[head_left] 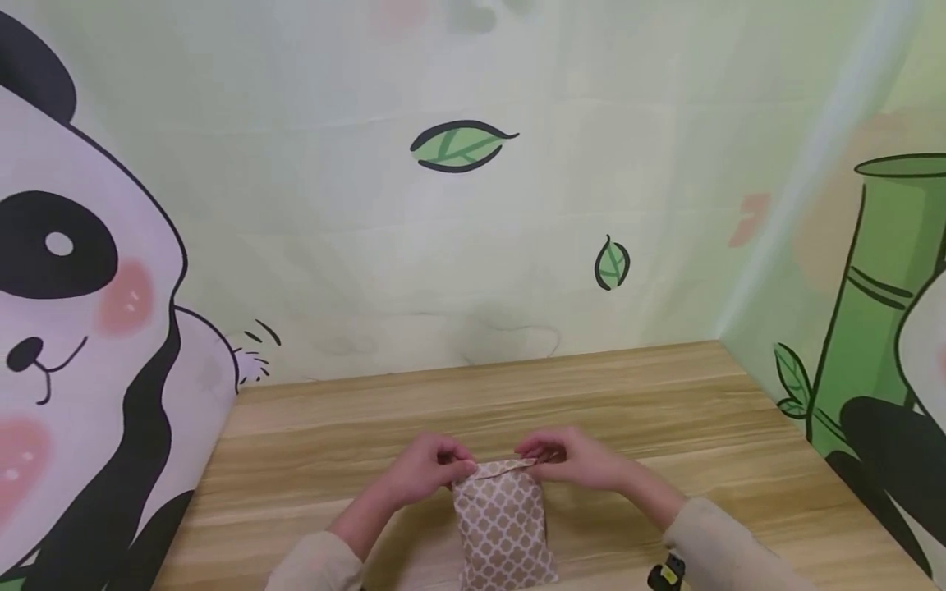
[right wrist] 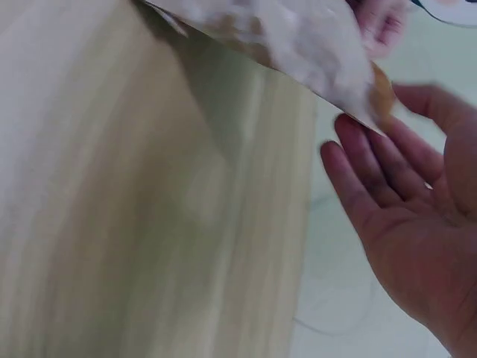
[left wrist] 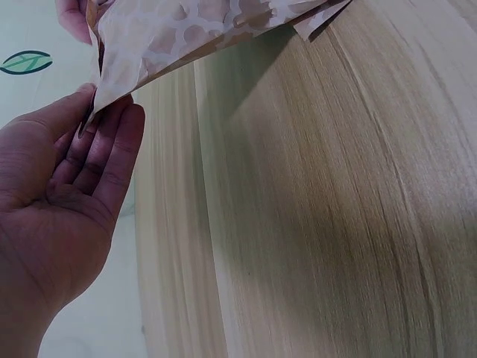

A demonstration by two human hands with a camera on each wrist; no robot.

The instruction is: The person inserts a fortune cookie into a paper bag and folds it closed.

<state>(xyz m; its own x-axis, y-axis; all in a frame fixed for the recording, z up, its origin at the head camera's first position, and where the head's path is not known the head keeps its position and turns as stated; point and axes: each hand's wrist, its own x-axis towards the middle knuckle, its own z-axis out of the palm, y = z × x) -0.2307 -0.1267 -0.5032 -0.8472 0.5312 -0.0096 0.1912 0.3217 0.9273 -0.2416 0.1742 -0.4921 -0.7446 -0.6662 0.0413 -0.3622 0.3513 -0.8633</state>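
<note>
A tan paper bag [head_left: 506, 529] with a white lattice pattern stands at the front middle of the table, its top edge level with both hands. My left hand [head_left: 434, 469] pinches the bag's upper left corner between thumb and fingers; the left wrist view shows the corner of the patterned paper [left wrist: 160, 45] between them. On the opposite upper corner, my right hand [head_left: 572, 460] has its thumb in front and fingers behind. In the right wrist view, the fingers of the right hand [right wrist: 406, 194] lie under the bag's edge [right wrist: 298, 52], with the thumb at its brown mouth. The bag's inside is hidden.
The wood-grain table [head_left: 332, 427] meets a pale green backdrop [head_left: 355, 246] at the back. Printed pandas and bamboo [head_left: 879, 287] cover the sides. A small black and yellow item [head_left: 668, 572] shows by the right sleeve.
</note>
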